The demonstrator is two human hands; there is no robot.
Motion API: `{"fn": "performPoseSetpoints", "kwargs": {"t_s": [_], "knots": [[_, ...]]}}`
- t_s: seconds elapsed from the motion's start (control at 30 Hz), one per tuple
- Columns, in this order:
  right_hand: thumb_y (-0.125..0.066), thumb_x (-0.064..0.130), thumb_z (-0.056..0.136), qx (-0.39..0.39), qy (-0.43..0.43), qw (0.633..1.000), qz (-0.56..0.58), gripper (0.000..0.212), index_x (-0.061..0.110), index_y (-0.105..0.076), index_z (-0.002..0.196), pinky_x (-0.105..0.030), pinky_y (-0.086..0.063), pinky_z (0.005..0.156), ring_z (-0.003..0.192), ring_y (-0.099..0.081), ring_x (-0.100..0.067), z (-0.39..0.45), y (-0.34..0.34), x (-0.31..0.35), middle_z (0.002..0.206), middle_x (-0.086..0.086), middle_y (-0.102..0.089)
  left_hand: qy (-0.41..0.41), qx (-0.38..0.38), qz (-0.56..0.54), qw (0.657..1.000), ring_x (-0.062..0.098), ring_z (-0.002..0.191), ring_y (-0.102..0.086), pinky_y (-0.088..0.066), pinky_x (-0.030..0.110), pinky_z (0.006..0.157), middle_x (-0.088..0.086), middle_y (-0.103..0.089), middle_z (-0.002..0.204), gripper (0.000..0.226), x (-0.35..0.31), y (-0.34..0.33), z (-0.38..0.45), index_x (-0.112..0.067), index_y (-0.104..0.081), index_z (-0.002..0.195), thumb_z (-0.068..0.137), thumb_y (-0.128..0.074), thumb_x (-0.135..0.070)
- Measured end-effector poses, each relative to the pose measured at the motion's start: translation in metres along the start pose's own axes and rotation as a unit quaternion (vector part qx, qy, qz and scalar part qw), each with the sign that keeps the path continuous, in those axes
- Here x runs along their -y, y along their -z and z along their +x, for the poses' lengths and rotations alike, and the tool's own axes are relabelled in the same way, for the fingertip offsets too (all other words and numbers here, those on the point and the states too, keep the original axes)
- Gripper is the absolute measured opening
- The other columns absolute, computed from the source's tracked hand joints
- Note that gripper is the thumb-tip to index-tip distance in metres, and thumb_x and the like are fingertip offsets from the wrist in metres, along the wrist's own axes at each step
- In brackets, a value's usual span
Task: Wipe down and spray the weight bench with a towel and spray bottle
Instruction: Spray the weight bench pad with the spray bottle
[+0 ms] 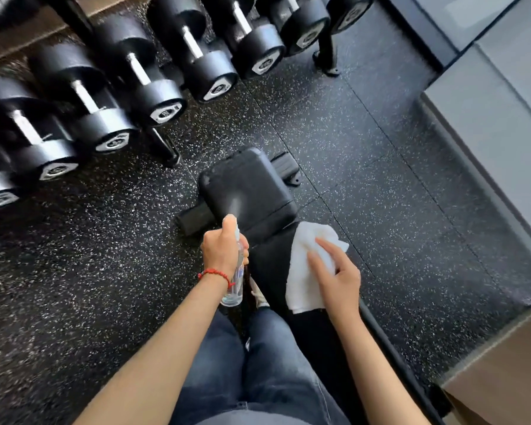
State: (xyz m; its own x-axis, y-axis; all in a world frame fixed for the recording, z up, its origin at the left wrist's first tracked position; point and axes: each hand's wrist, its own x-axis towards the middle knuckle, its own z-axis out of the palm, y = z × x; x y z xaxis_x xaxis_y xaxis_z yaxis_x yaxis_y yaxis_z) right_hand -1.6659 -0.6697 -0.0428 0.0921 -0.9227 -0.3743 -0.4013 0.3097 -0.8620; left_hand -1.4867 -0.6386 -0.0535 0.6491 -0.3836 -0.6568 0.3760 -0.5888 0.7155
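The black padded weight bench (246, 185) runs from the middle of the view down toward me. My left hand (223, 251), with a red string bracelet at the wrist, grips a clear spray bottle (235, 286) over the bench's left edge. A thin mist leaves the nozzle toward the far seat pad. A white towel (304, 271) lies on the bench's right side. My right hand (334, 271) rests on the towel with fingers stretched out flat.
A rack of black dumbbells (129, 87) fills the upper left, its foot (166, 148) on the speckled rubber floor (365, 154). Grey padded boxes (497, 96) stand at the right. My legs in dark jeans (258, 363) are beside the bench at the bottom.
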Motion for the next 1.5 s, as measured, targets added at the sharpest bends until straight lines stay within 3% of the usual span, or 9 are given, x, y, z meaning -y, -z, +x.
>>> {"fn": "performPoseSetpoints", "kwargs": {"t_s": [0.2,0.37,0.47,0.63,0.77,0.93,1.17,1.33,1.5], "knots": [[-0.069,0.016,0.081,0.037,0.015,0.999,-0.022,0.024,0.032,-0.065,0.099,0.004,-0.034,0.076,0.092,-0.052,0.012,0.024,-0.039,0.030,0.096,0.020,-0.061,0.006,-0.001,0.002,1.000,0.020,0.033,-0.046,-0.041,0.025,0.041,0.008,-0.049,0.036,0.053,-0.024,0.021,0.027,-0.009,-0.053,0.034,0.068,-0.044,-0.048],[-0.069,0.018,0.081,0.052,0.039,0.997,-0.046,0.025,0.037,-0.063,0.095,0.004,-0.034,0.073,0.084,-0.051,0.023,0.024,-0.077,0.052,0.091,0.026,-0.060,-0.007,0.025,-0.011,1.000,0.019,0.033,-0.047,-0.040,0.020,0.038,0.007,-0.049,0.035,0.059,-0.034,0.055,0.043,-0.010,-0.054,0.035,0.070,-0.044,-0.056],[-0.068,0.017,0.081,0.054,0.059,0.995,-0.053,0.023,0.033,-0.065,0.097,0.004,-0.034,0.074,0.089,-0.052,0.015,0.017,-0.105,0.066,0.094,0.020,-0.062,-0.021,0.031,-0.041,0.998,0.020,0.035,-0.048,-0.041,0.021,0.040,0.006,-0.049,0.037,0.058,-0.039,0.085,0.052,-0.009,-0.054,0.037,0.074,-0.045,-0.053],[-0.068,0.015,0.082,0.074,0.069,0.993,-0.053,0.023,0.026,-0.066,0.101,0.004,-0.035,0.072,0.089,-0.053,0.013,-0.009,-0.176,0.093,0.098,0.012,-0.064,-0.043,0.015,-0.066,0.997,0.018,0.033,-0.048,-0.041,0.020,0.040,0.004,-0.050,0.035,0.060,-0.041,0.163,0.074,-0.006,-0.054,0.042,0.083,-0.046,-0.048],[-0.069,0.015,0.081,0.111,0.088,0.988,-0.067,0.024,0.024,-0.066,0.103,0.003,-0.035,0.070,0.083,-0.050,0.023,-0.035,-0.244,0.113,0.097,0.015,-0.063,-0.048,-0.024,-0.087,0.995,0.016,0.033,-0.049,-0.041,0.018,0.038,0.003,-0.051,0.035,0.060,-0.037,0.239,0.094,-0.005,-0.055,0.044,0.092,-0.045,-0.039],[-0.069,0.019,0.081,0.170,0.124,0.974,-0.084,0.022,0.030,-0.065,0.101,0.001,-0.037,0.067,0.076,-0.052,0.021,-0.068,-0.327,0.137,0.092,0.026,-0.059,-0.052,-0.075,-0.114,0.989,0.016,0.032,-0.049,-0.040,0.017,0.037,0.002,-0.051,0.035,0.061,-0.028,0.330,0.112,-0.008,-0.055,0.042,0.093,-0.043,-0.040],[-0.068,0.025,0.082,0.284,0.186,0.933,-0.123,0.021,0.036,-0.064,0.099,-0.007,-0.040,0.063,0.064,-0.050,0.012,-0.111,-0.431,0.165,0.085,0.033,-0.060,-0.027,-0.174,-0.178,0.968,0.018,0.034,-0.051,-0.041,0.019,0.039,0.003,-0.053,0.037,0.062,-0.007,0.435,0.122,-0.012,-0.056,0.040,0.092,-0.044,-0.043],[-0.070,0.024,0.081,0.379,0.236,0.882,-0.153,0.022,0.038,-0.064,0.097,-0.006,-0.040,0.061,0.064,-0.052,0.015,-0.139,-0.498,0.184,0.084,0.031,-0.059,0.011,-0.262,-0.243,0.934,0.016,0.034,-0.053,-0.040,0.014,0.037,0.002,-0.054,0.038,0.061,0.013,0.496,0.117,-0.009,-0.057,0.046,0.091,-0.044,-0.048],[-0.070,0.026,0.081,0.476,0.239,0.828,-0.174,0.022,0.043,-0.064,0.094,-0.005,-0.040,0.057,0.062,-0.051,0.011,-0.166,-0.563,0.204,0.082,0.028,-0.061,0.035,-0.333,-0.303,0.892,0.016,0.037,-0.054,-0.043,0.018,0.040,0.003,-0.056,0.040,0.063,0.025,0.547,0.114,-0.009,-0.058,0.048,0.089,-0.043,-0.054]]}}
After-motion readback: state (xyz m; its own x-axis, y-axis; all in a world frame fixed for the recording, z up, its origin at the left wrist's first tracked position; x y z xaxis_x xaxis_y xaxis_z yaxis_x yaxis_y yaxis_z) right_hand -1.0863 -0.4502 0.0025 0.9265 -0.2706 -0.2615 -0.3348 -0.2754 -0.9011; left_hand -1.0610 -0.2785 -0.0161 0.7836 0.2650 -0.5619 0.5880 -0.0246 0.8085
